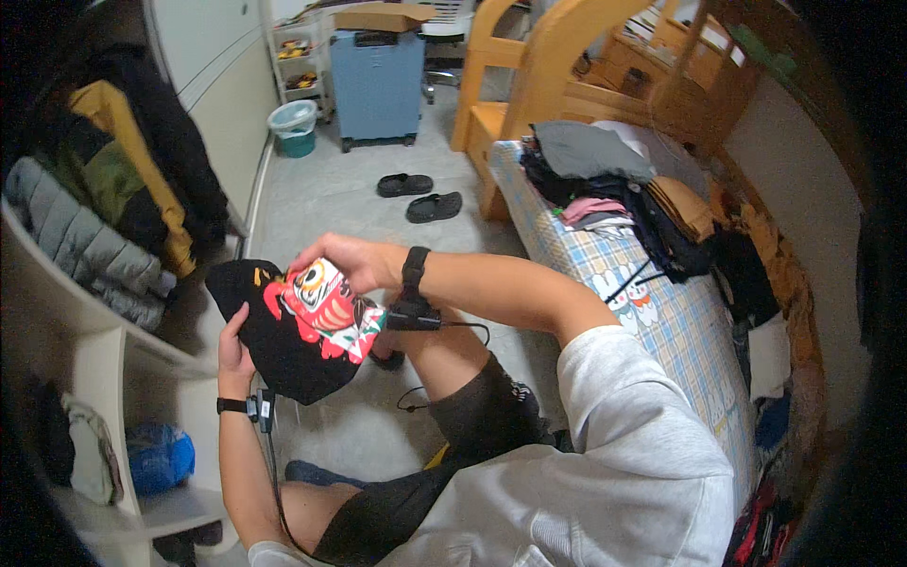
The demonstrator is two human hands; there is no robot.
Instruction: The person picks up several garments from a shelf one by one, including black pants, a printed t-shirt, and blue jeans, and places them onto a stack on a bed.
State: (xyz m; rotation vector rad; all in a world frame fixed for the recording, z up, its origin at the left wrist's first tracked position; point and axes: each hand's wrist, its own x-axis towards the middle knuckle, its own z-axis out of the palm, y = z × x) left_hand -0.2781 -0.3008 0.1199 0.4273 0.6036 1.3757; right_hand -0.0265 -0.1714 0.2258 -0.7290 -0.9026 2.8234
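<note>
Between my two hands, in front of the open wardrobe, is a folded black garment (pixel 288 364) with a red and white round-figure print facing up. My left hand (pixel 234 350) grips its left edge, thumb on top and the other fingers mostly hidden beneath. At the far edge, beside the print, my right hand (pixel 340 260) is closed on the cloth; some of its fingers are out of sight. The garment is bundled fairly compactly and held off the floor, above my bent legs. Its exact kind cannot be made out.
To the left, the wardrobe (pixel 118 387) holds hanging jackets (pixel 90 241) and a blue bag (pixel 161 458). Clothes (pixel 605 165) are piled on the checked bed (pixel 675 350) at right. Black slippers (pixel 435 207), a bin (pixel 295 132) and a blue suitcase (pixel 378 90) stand farther off.
</note>
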